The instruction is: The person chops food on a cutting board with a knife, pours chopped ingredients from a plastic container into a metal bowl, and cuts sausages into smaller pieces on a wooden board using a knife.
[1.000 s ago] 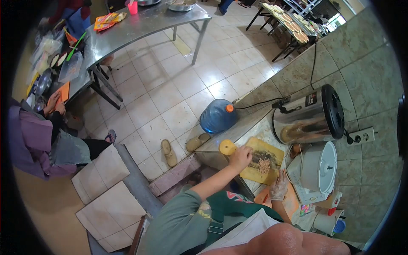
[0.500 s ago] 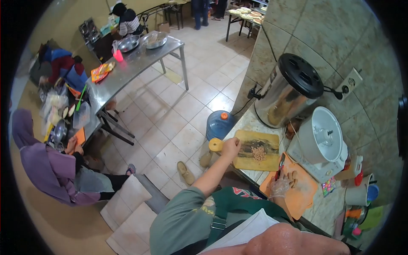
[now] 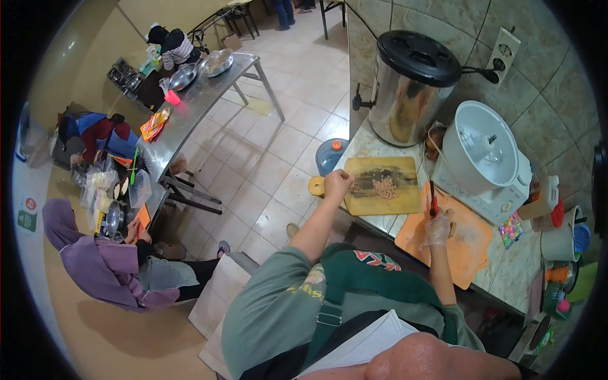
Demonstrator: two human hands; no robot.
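My left hand (image 3: 337, 183) is closed over the neck of the wooden cutting board (image 3: 354, 206), between its round handle end and its flat part. A small heap of chopped brownish-pink pieces (image 3: 384, 187) lies on that board, near a dark worn patch. My right hand (image 3: 436, 230), in a clear plastic glove, holds a knife (image 3: 434, 204) with a red and black handle, its blade pointing away from me. Below it lies an orange cutting mat (image 3: 467, 244). A brown piece (image 3: 452, 229) shows beside the gloved fingers; the hand hides whatever else is there.
Behind the boards stand a steel urn (image 3: 415, 88) with a black lid and a white mixer bowl (image 3: 484, 149) on its base. A blue water jug (image 3: 331, 155) is beside the counter. At left, a person in purple (image 3: 104, 266) sits by a steel table (image 3: 190, 104).
The view has shifted, so the counter sits higher in it. My right hand has moved over the brown pieces, which earlier lay visible by the fingers. My left hand stays at the board's neck.
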